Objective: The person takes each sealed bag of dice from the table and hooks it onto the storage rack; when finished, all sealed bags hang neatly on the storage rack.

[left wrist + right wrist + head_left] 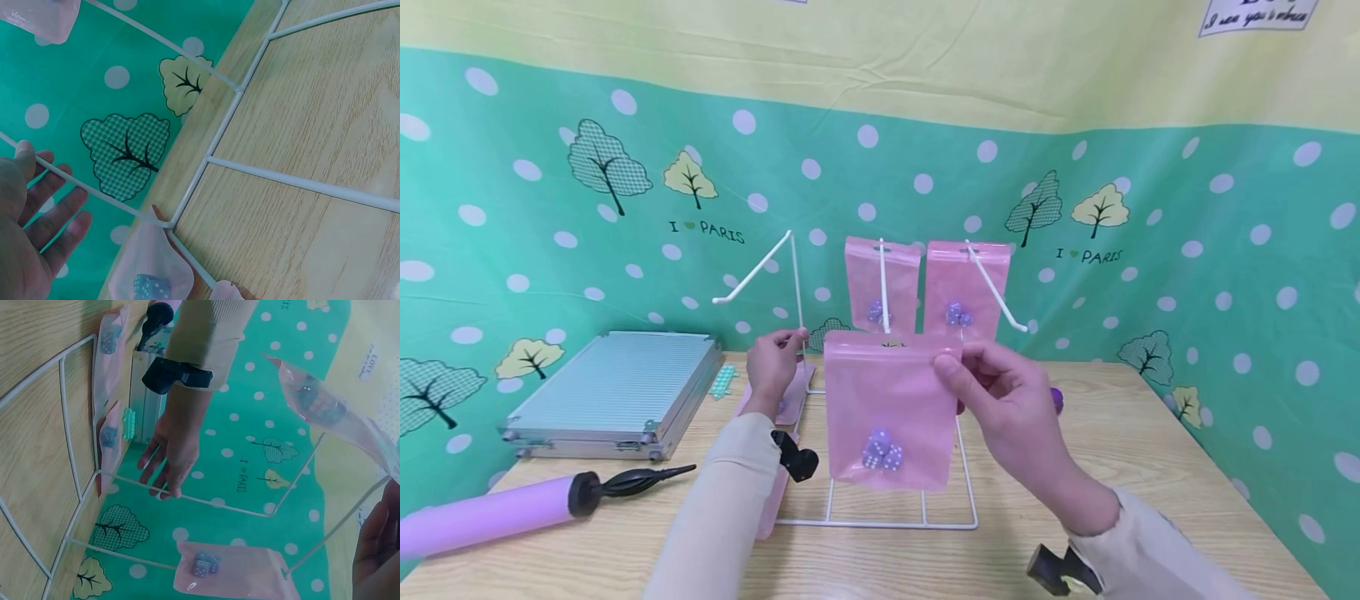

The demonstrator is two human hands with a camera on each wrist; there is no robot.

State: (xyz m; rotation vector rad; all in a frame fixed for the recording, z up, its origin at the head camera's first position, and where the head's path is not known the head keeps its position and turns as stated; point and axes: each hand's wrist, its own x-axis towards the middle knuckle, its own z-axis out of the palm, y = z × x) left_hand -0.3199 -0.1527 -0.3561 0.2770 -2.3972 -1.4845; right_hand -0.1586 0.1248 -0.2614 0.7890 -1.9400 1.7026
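My right hand (pixel 1018 408) pinches the upper right corner of a pink zip bag (pixel 887 400) with several purple dice (pixel 880 450) inside. The bag's top edge is at the tip of the middle hook (pixel 883 283) of a white wire rack; whether the hook passes through its hole I cannot tell. Two more pink bags, the middle one (pixel 865 275) and the right one (pixel 947 275), hang farther back on hooks. With thumb and fingers, my left hand (pixel 772 367) holds the rack's left upright (pixel 797 283). The left hook (pixel 752 267) carries no bag.
Pink bags with dice, one farther back (pixel 795 396) and one nearer (pixel 772 508), lie on the table left of the rack base (pixel 880 524). A ridged metal case (pixel 617 383), a teal patterned piece (pixel 723 382) and a purple hand pump (pixel 497 512) lie at left.
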